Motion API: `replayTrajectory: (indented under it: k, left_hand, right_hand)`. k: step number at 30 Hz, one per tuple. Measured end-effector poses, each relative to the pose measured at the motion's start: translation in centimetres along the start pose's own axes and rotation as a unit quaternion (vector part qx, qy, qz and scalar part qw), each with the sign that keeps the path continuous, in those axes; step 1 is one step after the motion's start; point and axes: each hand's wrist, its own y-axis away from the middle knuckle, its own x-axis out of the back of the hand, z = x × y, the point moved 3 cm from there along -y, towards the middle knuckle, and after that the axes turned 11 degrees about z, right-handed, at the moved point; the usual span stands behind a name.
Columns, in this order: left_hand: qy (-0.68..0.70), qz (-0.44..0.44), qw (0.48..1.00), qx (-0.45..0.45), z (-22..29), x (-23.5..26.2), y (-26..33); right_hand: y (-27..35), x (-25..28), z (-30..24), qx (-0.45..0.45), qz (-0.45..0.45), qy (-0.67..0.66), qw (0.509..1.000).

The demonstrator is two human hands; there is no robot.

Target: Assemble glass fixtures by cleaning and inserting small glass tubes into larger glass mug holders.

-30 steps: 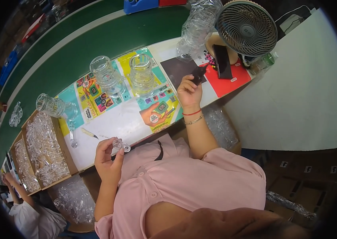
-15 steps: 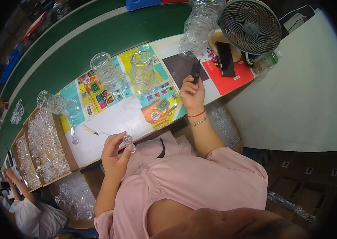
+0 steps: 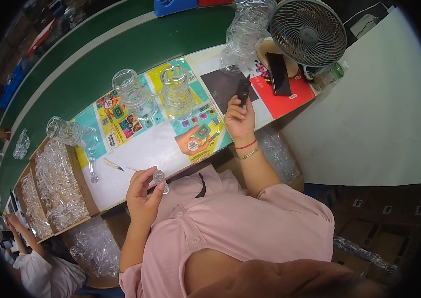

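My left hand [image 3: 142, 194], close to the table's near edge, pinches a small clear rounded piece [image 3: 159, 178] between thumb and fingers. Farther right, my right hand [image 3: 240, 118] is raised over the table and wrapped round a small black bottle [image 3: 243, 89] whose pointed tip faces up. Beyond my hands are two clear ridged vessels, one [image 3: 133, 94] left of the other [image 3: 176, 94]. Another clear vessel [image 3: 66, 131] leans at the left, beside the box. Near it lie a slim clear tube [image 3: 92, 166] and a pale pen-like tool with a dark tip [image 3: 113, 164].
A cardboard box [image 3: 85, 191] full of clear pieces stands at the left. At the far right are a fan [image 3: 308, 34], a dark phone [image 3: 278, 74], a stack of clear wrapped items [image 3: 243, 37] and a bottle [image 3: 331, 75]. A co-worker's arm [image 3: 25, 233] shows at lower left.
The whole view has shifted slightly. Both hands keep nearly the same pose and still hold the clear piece and the black bottle.
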Motion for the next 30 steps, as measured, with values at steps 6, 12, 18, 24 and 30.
replayTrajectory:
  k: [6, 12, 18, 24, 30]
  left_hand:
    - [0.004, -0.009, 1.000, 0.013, 0.3, -0.2, -0.1]
    - [0.001, -0.013, 1.000, 0.002, 0.6, -0.2, -0.2]
    - [-0.011, -0.001, 1.000, 0.006, 0.1, 0.0, -0.3]
    - [0.114, 0.009, 0.993, 0.038, -0.5, 0.0, -0.3]
    - [0.211, -0.007, 0.969, 0.129, -1.3, 0.4, -0.6]
  right_hand:
    - [0.5, -0.3, -0.3, 0.004, 0.001, -0.023, 1.000]
    - [0.3, -0.2, -0.3, 0.010, -0.005, -0.004, 1.000]
    - [0.7, -0.3, 0.0, 0.024, -0.007, 0.037, 0.999]
    - [1.4, -0.1, 0.1, 0.023, -0.025, 0.105, 0.994]
    - [4.1, -1.2, 4.9, 0.055, -0.023, 0.267, 0.962]
